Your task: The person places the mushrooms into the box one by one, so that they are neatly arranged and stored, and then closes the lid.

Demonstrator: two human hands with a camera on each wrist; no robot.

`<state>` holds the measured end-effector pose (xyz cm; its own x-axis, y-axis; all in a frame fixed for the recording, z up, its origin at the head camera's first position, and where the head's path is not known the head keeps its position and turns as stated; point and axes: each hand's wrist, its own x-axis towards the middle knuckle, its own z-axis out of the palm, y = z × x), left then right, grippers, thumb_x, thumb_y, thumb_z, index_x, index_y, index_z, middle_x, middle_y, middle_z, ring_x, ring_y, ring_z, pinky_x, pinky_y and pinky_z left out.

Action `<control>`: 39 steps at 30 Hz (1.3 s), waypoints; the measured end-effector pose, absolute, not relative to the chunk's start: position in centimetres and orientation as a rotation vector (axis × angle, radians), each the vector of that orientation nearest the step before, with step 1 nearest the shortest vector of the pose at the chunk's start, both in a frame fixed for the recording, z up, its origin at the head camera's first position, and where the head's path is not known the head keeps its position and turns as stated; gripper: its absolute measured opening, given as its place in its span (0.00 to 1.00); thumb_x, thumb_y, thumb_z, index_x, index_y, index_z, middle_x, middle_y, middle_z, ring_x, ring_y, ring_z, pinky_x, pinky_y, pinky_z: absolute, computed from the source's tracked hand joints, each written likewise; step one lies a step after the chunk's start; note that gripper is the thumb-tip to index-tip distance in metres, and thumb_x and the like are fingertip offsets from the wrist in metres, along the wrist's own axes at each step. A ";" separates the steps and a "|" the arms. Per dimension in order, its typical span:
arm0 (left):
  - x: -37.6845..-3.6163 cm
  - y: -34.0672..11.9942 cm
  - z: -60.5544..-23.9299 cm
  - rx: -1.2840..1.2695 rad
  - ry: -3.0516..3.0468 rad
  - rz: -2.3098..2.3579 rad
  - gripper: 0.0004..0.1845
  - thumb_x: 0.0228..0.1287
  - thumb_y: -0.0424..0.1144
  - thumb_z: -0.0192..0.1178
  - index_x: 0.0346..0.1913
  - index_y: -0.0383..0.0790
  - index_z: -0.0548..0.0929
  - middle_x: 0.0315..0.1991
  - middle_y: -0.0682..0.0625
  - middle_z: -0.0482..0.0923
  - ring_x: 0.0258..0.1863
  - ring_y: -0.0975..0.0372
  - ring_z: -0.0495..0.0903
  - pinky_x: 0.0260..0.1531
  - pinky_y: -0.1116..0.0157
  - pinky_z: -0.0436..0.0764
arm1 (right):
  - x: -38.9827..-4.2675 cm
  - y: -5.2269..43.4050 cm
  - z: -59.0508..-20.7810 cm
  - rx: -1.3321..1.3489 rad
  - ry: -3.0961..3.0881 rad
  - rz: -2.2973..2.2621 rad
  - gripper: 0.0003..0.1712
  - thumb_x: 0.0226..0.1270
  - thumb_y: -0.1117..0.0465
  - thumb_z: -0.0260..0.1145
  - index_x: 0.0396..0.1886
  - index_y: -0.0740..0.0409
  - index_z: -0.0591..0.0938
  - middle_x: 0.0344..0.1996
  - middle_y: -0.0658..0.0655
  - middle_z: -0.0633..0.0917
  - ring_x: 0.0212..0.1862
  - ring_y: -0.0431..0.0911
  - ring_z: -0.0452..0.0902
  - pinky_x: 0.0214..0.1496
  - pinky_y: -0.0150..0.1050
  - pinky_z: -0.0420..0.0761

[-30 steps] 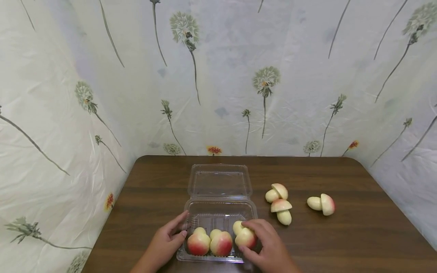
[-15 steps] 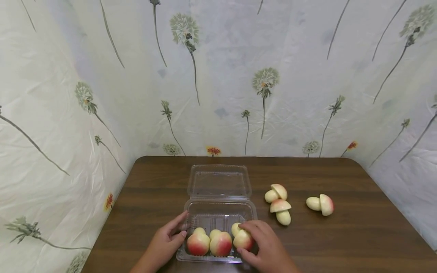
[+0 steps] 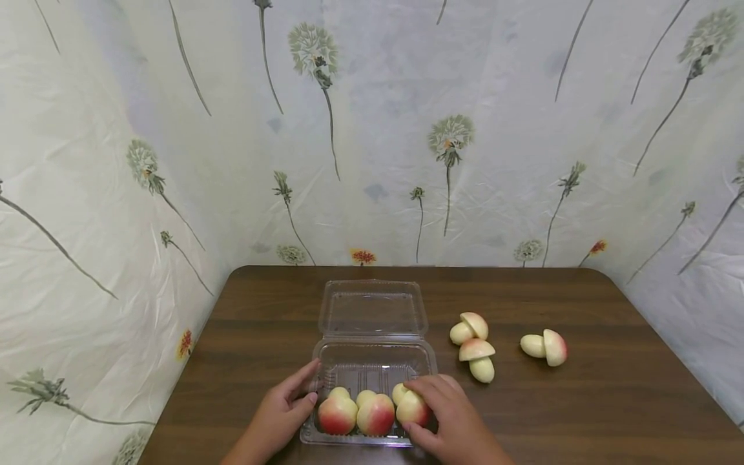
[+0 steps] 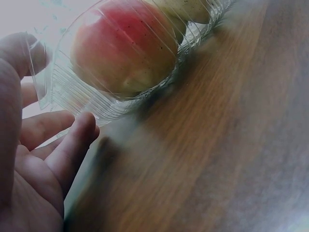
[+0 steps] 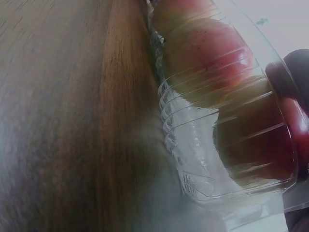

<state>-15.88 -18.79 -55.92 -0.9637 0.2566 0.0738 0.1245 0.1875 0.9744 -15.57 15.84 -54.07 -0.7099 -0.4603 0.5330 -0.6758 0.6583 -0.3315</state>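
Observation:
A clear plastic clamshell box (image 3: 378, 352) lies on the table with its lid (image 3: 373, 310) folded back. My left hand (image 3: 281, 411) holds the box's left rim; in the left wrist view the thumb (image 4: 24, 50) reaches over it and the fingers sit outside the wall. Two cream toy mushrooms with red-tinted caps, a left one (image 3: 337, 413) and a middle one (image 3: 376, 413), lie along the box's near side, caps toward me. At the right end, my right hand (image 3: 453, 416) grips a third toy mushroom (image 3: 411, 408) inside the box, its cap partly hidden by fingers.
Right of the box, two more toy mushrooms, a rear one (image 3: 469, 328) and a front one (image 3: 478, 359), lie touching. Another toy mushroom (image 3: 545, 347) lies farther right. Behind the brown wooden table (image 3: 256, 323) hangs a dandelion-patterned curtain (image 3: 372, 129).
The right hand has shifted its toy mushroom slightly left and toward me, close to the middle one. My left hand stays at the box's left rim.

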 end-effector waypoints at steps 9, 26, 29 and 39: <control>-15.9 -18.8 -56.0 0.385 2.334 1.904 0.30 0.78 0.34 0.60 0.79 0.38 0.68 0.78 0.38 0.66 0.69 0.45 0.75 0.58 0.72 0.79 | -15.5 15.9 -54.1 0.919 -2.489 0.681 0.27 0.61 0.47 0.78 0.60 0.42 0.84 0.56 0.38 0.84 0.57 0.40 0.76 0.58 0.44 0.79; -15.9 -18.7 -56.0 0.383 2.379 1.895 0.30 0.76 0.31 0.60 0.78 0.37 0.69 0.76 0.37 0.70 0.65 0.47 0.79 0.56 0.75 0.80 | -15.8 15.9 -54.3 1.020 -2.404 0.642 0.23 0.55 0.55 0.76 0.53 0.43 0.86 0.50 0.36 0.85 0.55 0.42 0.73 0.59 0.41 0.75; -15.9 -18.7 -56.0 0.374 2.375 1.894 0.30 0.76 0.31 0.60 0.78 0.38 0.69 0.76 0.38 0.69 0.65 0.47 0.79 0.56 0.75 0.80 | -15.8 15.8 -54.3 1.017 -2.398 0.650 0.23 0.55 0.55 0.76 0.54 0.43 0.86 0.50 0.36 0.85 0.56 0.42 0.73 0.59 0.40 0.74; -15.9 -18.7 -56.0 0.367 2.368 1.891 0.30 0.77 0.33 0.60 0.78 0.40 0.69 0.77 0.39 0.69 0.65 0.49 0.79 0.56 0.74 0.80 | -15.6 15.9 -54.5 0.984 -2.388 0.750 0.23 0.56 0.58 0.76 0.54 0.44 0.86 0.52 0.36 0.85 0.56 0.41 0.73 0.58 0.40 0.74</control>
